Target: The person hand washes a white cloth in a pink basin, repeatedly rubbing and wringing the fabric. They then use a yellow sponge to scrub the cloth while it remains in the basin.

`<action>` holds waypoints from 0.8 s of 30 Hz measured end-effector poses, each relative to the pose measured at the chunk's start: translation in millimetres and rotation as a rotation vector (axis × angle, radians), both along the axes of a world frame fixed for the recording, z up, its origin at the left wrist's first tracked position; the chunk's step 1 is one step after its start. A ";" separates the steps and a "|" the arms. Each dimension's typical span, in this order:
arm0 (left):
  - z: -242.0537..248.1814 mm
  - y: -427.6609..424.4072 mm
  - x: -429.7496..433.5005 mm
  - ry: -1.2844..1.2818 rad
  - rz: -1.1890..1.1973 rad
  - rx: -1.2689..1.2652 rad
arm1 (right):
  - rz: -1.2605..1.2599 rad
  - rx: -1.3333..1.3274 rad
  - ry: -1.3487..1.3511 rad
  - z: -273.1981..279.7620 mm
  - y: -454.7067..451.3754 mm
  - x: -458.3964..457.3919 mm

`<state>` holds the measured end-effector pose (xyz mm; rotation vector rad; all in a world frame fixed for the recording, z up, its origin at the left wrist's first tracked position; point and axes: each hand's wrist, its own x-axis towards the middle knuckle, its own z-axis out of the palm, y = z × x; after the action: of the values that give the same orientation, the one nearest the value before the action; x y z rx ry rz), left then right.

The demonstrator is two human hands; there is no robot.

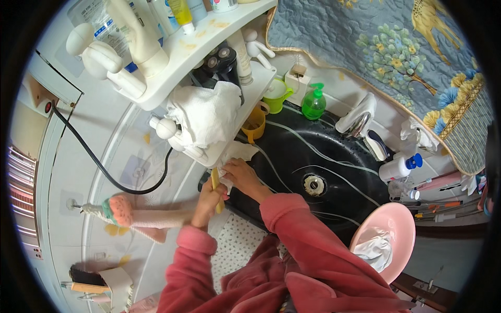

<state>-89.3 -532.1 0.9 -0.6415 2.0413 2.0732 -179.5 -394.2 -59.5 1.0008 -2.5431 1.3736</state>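
Note:
My left hand point(210, 201) grips a narrow yellow comb-like strip point(215, 178), held upright beside the lower shelf's corner. Close by on the right, my right hand point(242, 176) has its fingers bent around a white tissue or thin cloth point(239, 152). The fingertips of the two hands almost meet, and the tissue partly lies behind my right hand. Both hands are over the near left rim of a black washbasin point(289, 156) with pale streaks.
A two-tier white shelf point(211, 35) overhangs the basin, with a white towel point(207, 113) on it. Around the basin stand a yellow cup point(254, 127), a green soap bottle point(314, 103) and a cloth-draped faucet point(357, 117). A pink bowl point(403, 234) holds white cloth at right.

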 end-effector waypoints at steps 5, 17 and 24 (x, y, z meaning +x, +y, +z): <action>17.2 1.9 14.8 -0.032 0.149 0.097 | -0.254 -0.038 -0.319 -2.7 -7.4 -10.0; -5.5 54.2 38.2 0.054 0.425 0.619 | 0.077 -0.214 -0.488 89.4 72.8 59.3; 56.1 149.6 46.0 -0.050 -0.052 0.850 | -0.004 -0.016 -0.311 134.2 173.0 133.2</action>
<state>-43.3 -382.5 56.9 -0.4533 0.9501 2.5368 -46.3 -221.2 74.7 0.8357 -2.7379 1.6624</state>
